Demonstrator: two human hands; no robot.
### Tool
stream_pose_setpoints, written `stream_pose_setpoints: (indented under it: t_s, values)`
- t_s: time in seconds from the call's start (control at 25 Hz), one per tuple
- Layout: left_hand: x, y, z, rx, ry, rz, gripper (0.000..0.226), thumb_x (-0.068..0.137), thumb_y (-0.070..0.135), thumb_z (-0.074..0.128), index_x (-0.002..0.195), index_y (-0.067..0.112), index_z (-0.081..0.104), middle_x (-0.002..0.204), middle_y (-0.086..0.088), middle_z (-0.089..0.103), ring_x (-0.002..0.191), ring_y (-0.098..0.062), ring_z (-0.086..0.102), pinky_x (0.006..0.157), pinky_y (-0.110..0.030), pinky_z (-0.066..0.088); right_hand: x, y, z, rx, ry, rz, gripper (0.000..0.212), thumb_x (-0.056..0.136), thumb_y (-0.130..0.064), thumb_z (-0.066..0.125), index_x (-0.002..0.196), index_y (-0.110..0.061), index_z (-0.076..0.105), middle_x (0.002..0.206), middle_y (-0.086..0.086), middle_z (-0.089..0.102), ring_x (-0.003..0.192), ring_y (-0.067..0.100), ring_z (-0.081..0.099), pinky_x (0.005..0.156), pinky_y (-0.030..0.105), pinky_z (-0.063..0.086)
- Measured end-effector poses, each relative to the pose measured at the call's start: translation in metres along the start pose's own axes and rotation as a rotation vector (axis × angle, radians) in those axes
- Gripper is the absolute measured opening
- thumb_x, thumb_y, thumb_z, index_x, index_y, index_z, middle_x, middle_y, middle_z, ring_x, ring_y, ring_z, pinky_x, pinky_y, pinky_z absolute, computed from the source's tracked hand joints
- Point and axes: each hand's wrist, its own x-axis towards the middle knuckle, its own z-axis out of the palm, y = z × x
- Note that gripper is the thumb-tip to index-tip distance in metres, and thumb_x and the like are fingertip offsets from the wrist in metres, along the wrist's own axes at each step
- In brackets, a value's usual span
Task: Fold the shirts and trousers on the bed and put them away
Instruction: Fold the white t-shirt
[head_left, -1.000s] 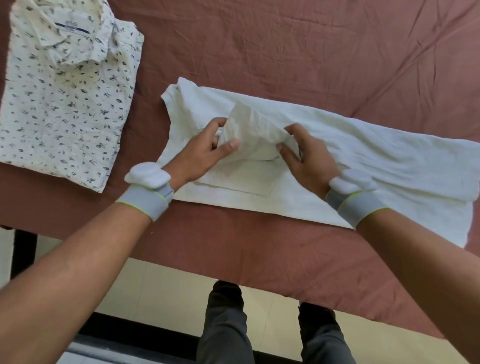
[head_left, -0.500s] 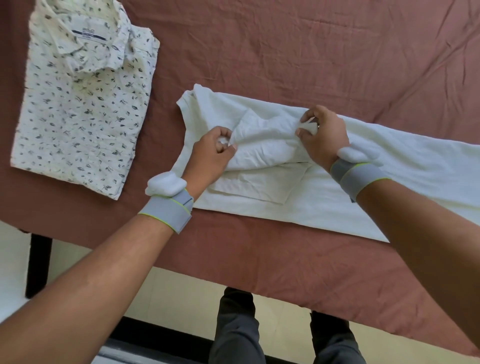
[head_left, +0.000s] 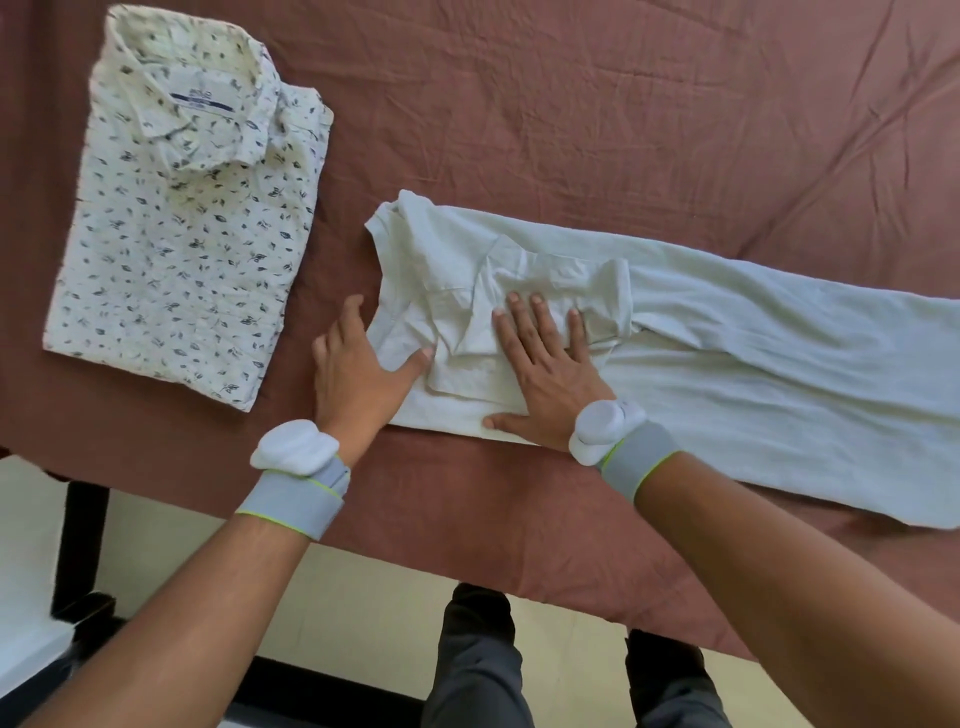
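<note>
Right hand (head_left: 545, 379) is spread flat, fingers (head_left: 535, 317) open and pressing down on the folded-in sleeve (head_left: 561, 280), gripping nothing. Left hand (head_left: 358, 374) is open too, palm down at the collar end, thumb just on the fabric, holding nothing. The tee (head_left: 727, 374) lies under and off to the right of the fingers, long axis running sideways across the bed (head_left: 571, 104), hem end well past the right wrist. So the right hand's nearer for the next fold, I reckon. Done shirt (head_left: 182, 218) sits left of the left hand, apart.
</note>
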Motion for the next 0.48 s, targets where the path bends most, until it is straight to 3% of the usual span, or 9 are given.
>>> stream_pose_setpoints:
  t_s: [0.16, 0.28, 0.36, 0.44, 0.48]
  values:
    - [0.009, -0.004, -0.027, -0.042, -0.194, -0.081, 0.062, 0.079, 0.052, 0.075, 0.127, 0.02, 0.051, 0.113, -0.001, 0.061, 0.103, -0.02, 0.06, 0.083, -0.033, 0.047, 0.001, -0.023, 0.0, 0.054, 0.003, 0.051, 0.132, 0.068, -0.079, 0.057, 0.151, -0.011, -0.019, 0.159, 0.01, -0.022, 0.146, 0.031, -0.022, 0.114, 0.063, -0.006]
    - [0.015, -0.002, -0.031, -0.386, -0.409, -0.161, 0.03, 0.087, 0.031, 0.073, 0.112, 0.015, 0.066, 0.11, -0.008, 0.072, 0.096, -0.02, 0.07, 0.089, -0.037, 0.055, 0.0, -0.038, 0.003, 0.068, 0.018, 0.045, 0.143, 0.058, -0.082, 0.063, 0.15, -0.014, -0.024, 0.158, 0.012, -0.024, 0.145, 0.033, -0.023, 0.114, 0.064, -0.006]
    - [0.009, 0.012, -0.031, -0.572, -0.496, -0.102, 0.024, 0.091, 0.021, 0.068, 0.115, 0.015, 0.067, 0.11, -0.01, 0.074, 0.096, -0.019, 0.072, 0.086, -0.034, 0.057, 0.002, -0.048, 0.004, 0.126, 0.009, 0.078, 0.145, 0.055, -0.081, 0.065, 0.149, -0.017, -0.026, 0.157, 0.013, -0.026, 0.144, 0.035, -0.025, 0.113, 0.064, -0.008]
    - [0.002, 0.03, -0.031, -0.665, -0.551, -0.007, 0.03, 0.093, 0.016, 0.065, 0.123, 0.013, 0.064, 0.108, -0.008, 0.074, 0.097, -0.019, 0.072, 0.083, -0.032, 0.058, 0.007, -0.058, 0.005, 0.187, 0.011, 0.147, 0.132, 0.068, -0.073, 0.06, 0.147, -0.017, -0.029, 0.158, 0.013, -0.024, 0.144, 0.036, -0.023, 0.113, 0.064, -0.009]
    - [0.0, 0.037, -0.029, -0.667, -0.58, 0.028, 0.031, 0.094, 0.017, 0.064, 0.125, 0.014, 0.063, 0.108, -0.007, 0.074, 0.099, -0.019, 0.072, 0.084, -0.031, 0.058, 0.01, -0.063, 0.005, 0.224, 0.044, 0.184, 0.115, 0.079, -0.065, 0.049, 0.146, -0.015, -0.029, 0.159, 0.012, -0.02, 0.146, 0.035, -0.02, 0.114, 0.064, -0.007]
